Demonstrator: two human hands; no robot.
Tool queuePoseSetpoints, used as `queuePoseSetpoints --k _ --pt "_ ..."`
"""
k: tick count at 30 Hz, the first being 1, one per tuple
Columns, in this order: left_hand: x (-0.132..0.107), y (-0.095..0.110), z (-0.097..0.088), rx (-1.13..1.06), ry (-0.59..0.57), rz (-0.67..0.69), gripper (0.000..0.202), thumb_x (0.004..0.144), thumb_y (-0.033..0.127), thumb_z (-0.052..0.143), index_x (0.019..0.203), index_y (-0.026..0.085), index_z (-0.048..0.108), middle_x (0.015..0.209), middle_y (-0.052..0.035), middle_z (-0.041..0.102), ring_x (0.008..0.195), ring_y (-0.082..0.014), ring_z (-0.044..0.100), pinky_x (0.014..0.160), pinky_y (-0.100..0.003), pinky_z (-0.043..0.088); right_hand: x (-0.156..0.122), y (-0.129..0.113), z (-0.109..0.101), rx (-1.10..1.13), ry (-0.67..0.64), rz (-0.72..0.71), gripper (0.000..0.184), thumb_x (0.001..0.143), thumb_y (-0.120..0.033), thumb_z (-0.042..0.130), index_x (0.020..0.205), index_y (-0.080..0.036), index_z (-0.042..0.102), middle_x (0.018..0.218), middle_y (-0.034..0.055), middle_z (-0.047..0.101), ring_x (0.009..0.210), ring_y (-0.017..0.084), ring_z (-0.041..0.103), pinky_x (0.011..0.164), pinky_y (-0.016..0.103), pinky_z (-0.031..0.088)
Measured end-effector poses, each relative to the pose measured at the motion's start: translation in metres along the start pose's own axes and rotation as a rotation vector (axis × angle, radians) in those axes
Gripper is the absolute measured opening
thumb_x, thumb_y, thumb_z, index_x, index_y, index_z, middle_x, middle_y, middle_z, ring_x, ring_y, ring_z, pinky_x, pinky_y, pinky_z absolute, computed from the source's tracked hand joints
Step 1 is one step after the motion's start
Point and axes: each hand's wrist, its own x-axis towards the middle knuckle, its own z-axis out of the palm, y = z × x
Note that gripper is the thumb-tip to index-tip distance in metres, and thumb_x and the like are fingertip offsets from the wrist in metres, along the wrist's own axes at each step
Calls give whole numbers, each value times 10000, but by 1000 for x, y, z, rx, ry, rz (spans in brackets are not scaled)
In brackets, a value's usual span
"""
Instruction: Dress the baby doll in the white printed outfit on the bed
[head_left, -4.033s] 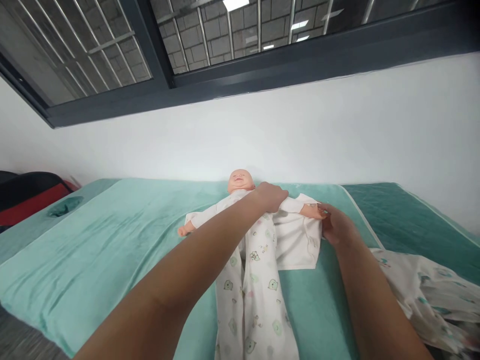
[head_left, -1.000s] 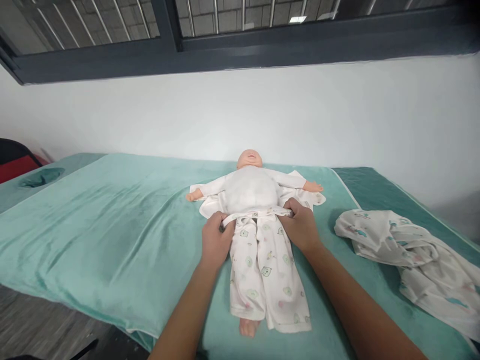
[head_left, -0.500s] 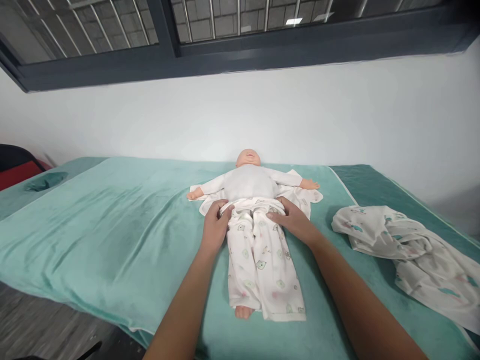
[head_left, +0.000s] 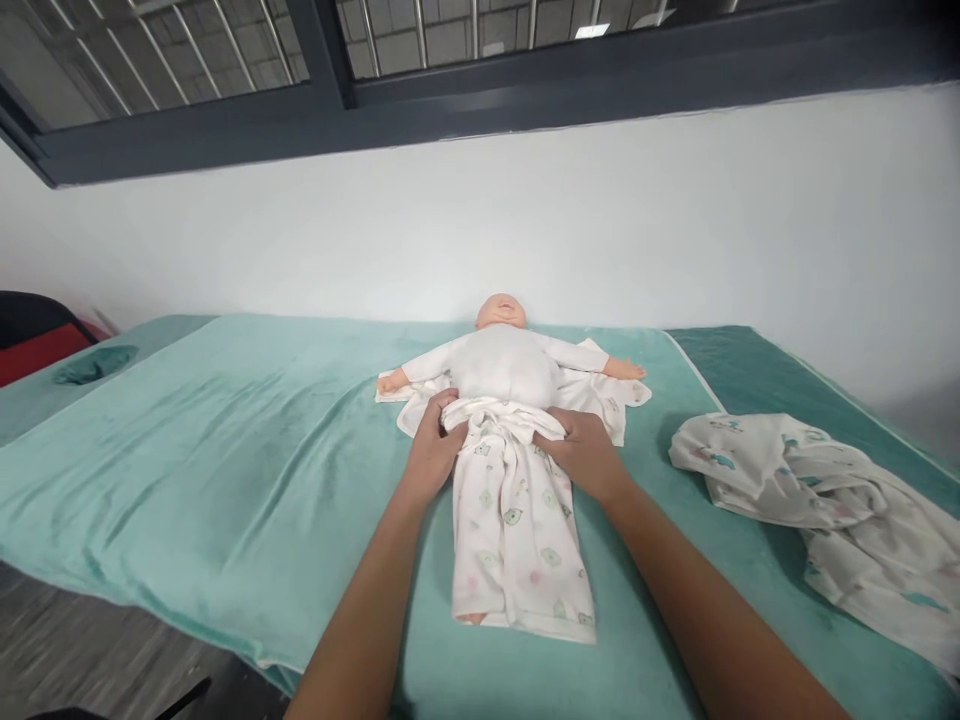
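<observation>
A baby doll [head_left: 504, 362] lies on its back, head toward the wall, arms spread, its torso in plain white. White printed baby pants [head_left: 521, 540] cover its legs, the waistband bunched at the hips. At the left side of that waistband, my left hand [head_left: 435, 445] pinches the cloth between thumb and fingers. On the other side my right hand [head_left: 583, 450] grips the waistband the same way. Under the doll's arms a white garment [head_left: 592, 400] is spread out. Only a sliver of one foot shows at the left pant hem; the other foot is hidden.
A green sheet [head_left: 225, 460] covers the bed. To the right lies a crumpled white printed cloth [head_left: 817, 500]. The white wall [head_left: 480, 230] rises behind the bed, beneath a dark window frame [head_left: 525, 100]. A red and black object [head_left: 41, 340] stands at the far left.
Both hands have drawn the waistband inward, and it is more bunched. The pant legs have come closer together and shifted slightly, covering most of the foot that showed before.
</observation>
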Motion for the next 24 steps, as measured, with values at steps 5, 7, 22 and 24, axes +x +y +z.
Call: queuePoseSetpoints --k 5,7,22,24 --pt "-1 3 5 35 64 31 346 844 334 608 1173 230 580 1318 -63 564 1127 -183 560 904 -288 462 -3 2 3 26 118 108 349 808 -514 572 692 -190 509 666 -15 574 681 156 498 614 247 328" --pt "-5 8 7 105 99 87 210 849 327 594 1026 216 611 1283 -59 550 1119 -180 542 903 -287 452 -6 4 2 56 102 134 345 807 -542 575 794 -198 541 762 -9 620 728 164 516 649 251 355" --pt "-96 15 0 289 -8 148 248 848 416 648 969 208 591 1053 -45 549 1067 -213 532 961 -347 426 -34 1 9 -138 151 20 257 849 -417 469 701 -212 424 692 11 541 690 176 487 648 274 298" --pt "-93 13 0 280 -8 156 228 854 405 639 955 207 588 1046 -43 551 1057 -208 535 957 -346 426 -53 -4 10 -167 148 19 302 854 -425 461 663 -210 368 622 -7 474 635 162 446 622 273 268"
